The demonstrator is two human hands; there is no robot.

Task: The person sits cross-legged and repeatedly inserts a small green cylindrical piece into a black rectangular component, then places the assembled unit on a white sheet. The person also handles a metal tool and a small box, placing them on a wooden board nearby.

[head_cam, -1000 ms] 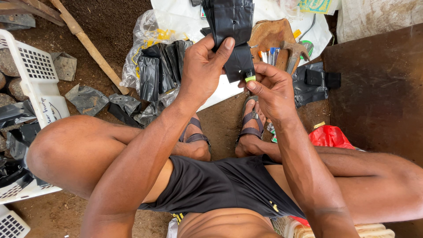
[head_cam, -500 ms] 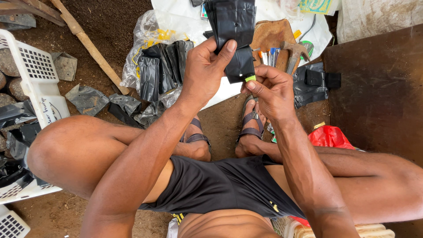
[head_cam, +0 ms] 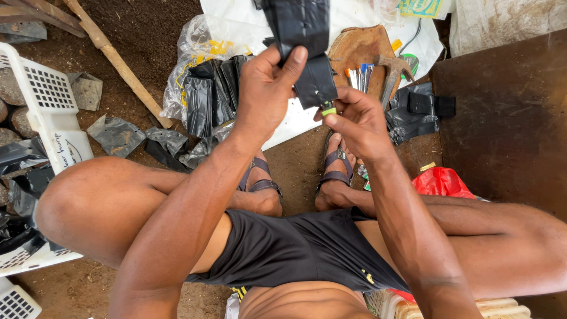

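My left hand (head_cam: 267, 94) grips a long black plastic bag (head_cam: 301, 35), thumb pressed on its front, holding it up above my sandalled feet. My right hand (head_cam: 354, 121) pinches a small green and black object (head_cam: 326, 109) against the bag's lower edge. Both hands are close together in the upper middle of the view. The bag's top runs out of the frame.
A pile of black plastic bags (head_cam: 207, 100) lies on the dirt to the left. A wooden block (head_cam: 360, 50) with a hammer (head_cam: 393, 71) and small tools sits ahead. White baskets (head_cam: 41, 100) stand at left, a dark board (head_cam: 508, 118) at right, a red bag (head_cam: 440, 180) by my knee.
The hands and the bag have barely shifted; the right fingers keep working at the bag's lower edge.
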